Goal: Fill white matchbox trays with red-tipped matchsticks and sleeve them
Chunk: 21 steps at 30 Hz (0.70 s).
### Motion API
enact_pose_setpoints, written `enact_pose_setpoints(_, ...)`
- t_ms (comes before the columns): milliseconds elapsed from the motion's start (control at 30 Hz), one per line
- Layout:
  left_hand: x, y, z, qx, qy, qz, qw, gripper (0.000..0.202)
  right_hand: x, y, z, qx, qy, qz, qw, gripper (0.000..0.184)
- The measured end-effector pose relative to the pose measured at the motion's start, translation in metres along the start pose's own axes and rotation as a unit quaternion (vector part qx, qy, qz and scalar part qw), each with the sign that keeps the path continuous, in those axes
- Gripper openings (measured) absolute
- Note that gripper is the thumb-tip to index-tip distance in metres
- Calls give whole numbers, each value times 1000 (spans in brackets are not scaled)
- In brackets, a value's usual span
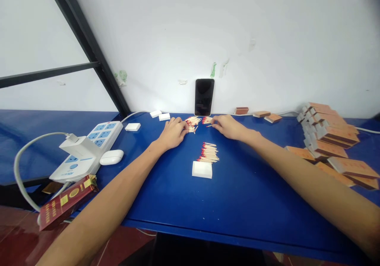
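My left hand (174,133) is at the back of the table, its fingers closed at the left edge of a loose pile of red-headed matches (193,121). A few matches poke out by its fingertips; its exact grip is partly hidden. My right hand (227,126) pinches a single match (209,125), head pointing left, beside a smaller cluster of matches (207,120). Nearer to me, a row of matches (209,152) lies roughly parallel, heads to the left. Just below that row sits a white matchbox tray (202,170).
A phone (204,97) leans on the wall behind my hands. Stacked matchboxes (329,127) stand at right. White trays (132,127), a power strip (101,135), an earbud case (111,157) and a red carton (68,202) are at left. The table's front edge (190,232) is near me.
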<state>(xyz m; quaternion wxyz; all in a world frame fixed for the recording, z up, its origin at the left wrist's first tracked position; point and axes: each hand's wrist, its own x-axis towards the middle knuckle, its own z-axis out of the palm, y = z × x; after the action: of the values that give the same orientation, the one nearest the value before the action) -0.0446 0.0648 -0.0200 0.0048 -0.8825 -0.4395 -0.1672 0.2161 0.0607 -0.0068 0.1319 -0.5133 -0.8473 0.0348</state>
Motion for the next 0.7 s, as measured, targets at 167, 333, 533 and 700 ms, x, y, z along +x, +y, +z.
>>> enact_pose_setpoints(167, -3, -2, -11, -4, -33, 15, 999, 17, 1, 3, 3, -10, -27, 3, 1000, 17)
enact_pose_setpoints(333, -6, -7, -23, -36, -75, 57, 995, 16, -1, -3, -7, 28, -74, 8, 997, 12)
enact_pose_setpoints(533, -4, -2, -20, -84, -73, 87, 990, 15, -2, -22, -8, 93, -66, -88, 990, 9)
enact_pose_setpoints(700, -3, 1, -19, -88, -74, 89, 989, 16, 2, -27, 6, 101, -13, -108, 989, 20)
